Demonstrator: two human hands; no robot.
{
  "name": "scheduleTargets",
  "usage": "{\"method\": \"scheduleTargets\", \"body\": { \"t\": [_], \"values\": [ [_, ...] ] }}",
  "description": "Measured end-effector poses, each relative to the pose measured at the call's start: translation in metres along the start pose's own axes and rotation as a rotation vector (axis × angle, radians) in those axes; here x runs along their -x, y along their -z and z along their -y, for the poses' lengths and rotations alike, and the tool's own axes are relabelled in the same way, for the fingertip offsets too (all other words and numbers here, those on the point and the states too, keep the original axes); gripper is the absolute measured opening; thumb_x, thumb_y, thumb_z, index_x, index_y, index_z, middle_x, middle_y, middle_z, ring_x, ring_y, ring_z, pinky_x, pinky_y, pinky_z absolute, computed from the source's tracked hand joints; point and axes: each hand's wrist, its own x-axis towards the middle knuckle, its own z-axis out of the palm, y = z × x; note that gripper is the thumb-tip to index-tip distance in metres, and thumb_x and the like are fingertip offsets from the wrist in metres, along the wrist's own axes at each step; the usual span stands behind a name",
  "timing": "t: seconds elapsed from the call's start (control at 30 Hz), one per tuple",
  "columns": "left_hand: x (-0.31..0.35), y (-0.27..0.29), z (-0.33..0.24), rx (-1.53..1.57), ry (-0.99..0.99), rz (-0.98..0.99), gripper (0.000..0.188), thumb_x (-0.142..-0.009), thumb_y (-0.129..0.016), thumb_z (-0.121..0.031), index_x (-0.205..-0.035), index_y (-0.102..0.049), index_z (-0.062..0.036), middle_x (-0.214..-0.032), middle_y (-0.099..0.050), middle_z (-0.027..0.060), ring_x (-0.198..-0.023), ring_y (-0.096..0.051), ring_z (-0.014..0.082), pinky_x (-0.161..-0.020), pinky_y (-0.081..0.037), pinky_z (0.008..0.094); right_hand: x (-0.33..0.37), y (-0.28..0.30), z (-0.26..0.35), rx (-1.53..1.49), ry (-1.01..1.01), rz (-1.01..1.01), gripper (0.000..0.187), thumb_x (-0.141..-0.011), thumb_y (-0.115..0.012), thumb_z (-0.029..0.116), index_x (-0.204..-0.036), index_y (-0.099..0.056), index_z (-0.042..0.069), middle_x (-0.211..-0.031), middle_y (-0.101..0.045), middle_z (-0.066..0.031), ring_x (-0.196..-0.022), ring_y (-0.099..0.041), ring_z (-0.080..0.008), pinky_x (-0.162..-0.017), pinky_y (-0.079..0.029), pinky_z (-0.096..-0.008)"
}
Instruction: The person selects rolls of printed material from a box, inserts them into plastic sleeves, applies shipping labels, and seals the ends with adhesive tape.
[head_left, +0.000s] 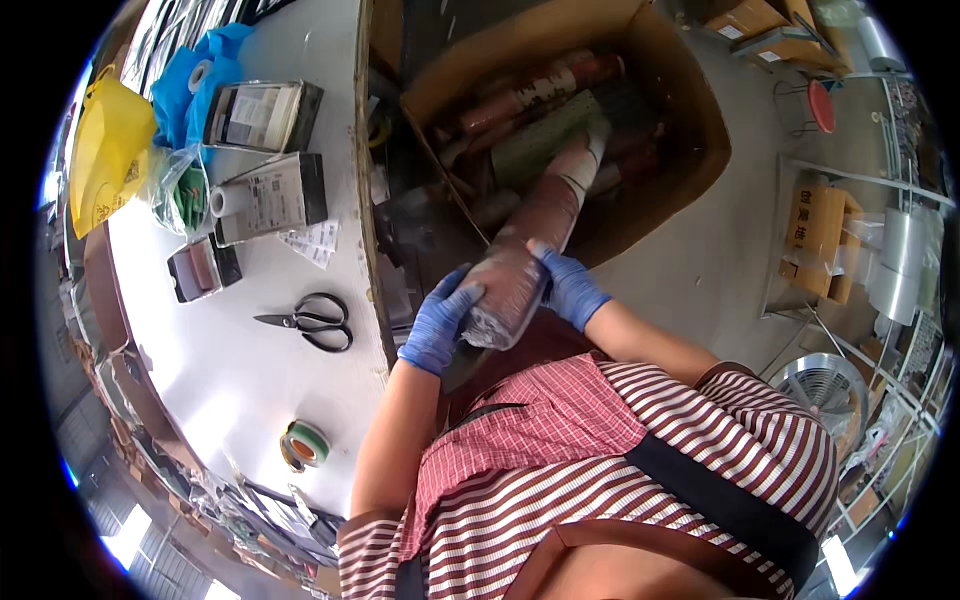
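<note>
A long reddish-brown roll (522,235) wrapped in clear plastic slants between my two blue-gloved hands. My left hand (436,322) grips its near end from the left side. From the right, my right hand (570,286) wraps round it a little farther up, thumb on top. The roll's far end reaches over a large open cardboard box (708,165). Inside that box lie several wrapped rolls, among them a green one (540,140) and a red one (535,92) with a pale label. Shadow hides the bottom of the box.
On the white table (230,385) to the left lie black-handled scissors (318,322), a tape roll (305,446), small boxes of labels (268,200), a blue bag (195,80) and a yellow bag (108,150). A red stool (820,106) and a fan (820,385) stand at right.
</note>
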Motion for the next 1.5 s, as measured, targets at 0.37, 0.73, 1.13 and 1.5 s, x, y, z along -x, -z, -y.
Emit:
{"method": "scheduleTargets", "body": {
  "t": [0.37,0.73,1.13,1.5],
  "values": [
    [0.071,-0.058,-0.005,-0.083,-0.226,0.055,0.066,-0.084,-0.071,-0.014,-0.14,-0.042,0.0042,-0.129,-0.056,0.0146,-0.115,-0.056,0.0195,-0.1,-0.044,0.0325,-0.044,0.006,0.061,-0.413,0.235,0.433,0.077,-0.087,-0.043,0.066,-0.139,-0.044,0.008,-0.139,-0.049,-0.0152,-0.126,-0.047,-0.0353,-0.108,-0.036,-0.0488],
    [0.232,0.055,0.034,0.232,-0.536,0.223,0.088,-0.077,-0.077,-0.033,-0.145,-0.034,0.002,-0.143,-0.045,0.0168,-0.131,-0.044,0.0275,-0.11,-0.033,0.0408,0.156,-0.127,-0.002,0.131,0.714,0.482,0.068,-0.091,-0.048,0.055,-0.135,-0.046,0.004,-0.134,-0.053,-0.0173,-0.118,-0.052,-0.0345,-0.105,-0.039,-0.0471],
    [0.433,0.21,0.218,0.242,-0.982,0.157,0.112,-0.066,-0.084,-0.043,-0.15,-0.023,-0.0005,-0.15,-0.036,0.0131,-0.139,-0.033,0.0258,-0.115,-0.022,0.0401,0.301,-0.252,-0.315,0.517,0.153,1.461,0.054,-0.094,-0.056,0.031,-0.137,-0.042,0.002,-0.126,-0.057,-0.0183,-0.109,-0.061,-0.0325,-0.095,-0.051,-0.0455],
    [0.385,0.333,0.277,1.056,-1.102,-0.398,0.064,-0.087,-0.069,-0.021,-0.142,-0.038,-0.0123,-0.128,-0.056,0.0099,-0.11,-0.06,0.0267,-0.088,-0.054,0.0438,0.08,-0.316,-0.465,2.278,1.946,1.065,0.053,-0.083,-0.062,0.03,-0.128,-0.054,0.004,-0.117,-0.062,-0.0225,-0.111,-0.058,-0.0361,-0.098,-0.046,-0.0413]
  ]
}}
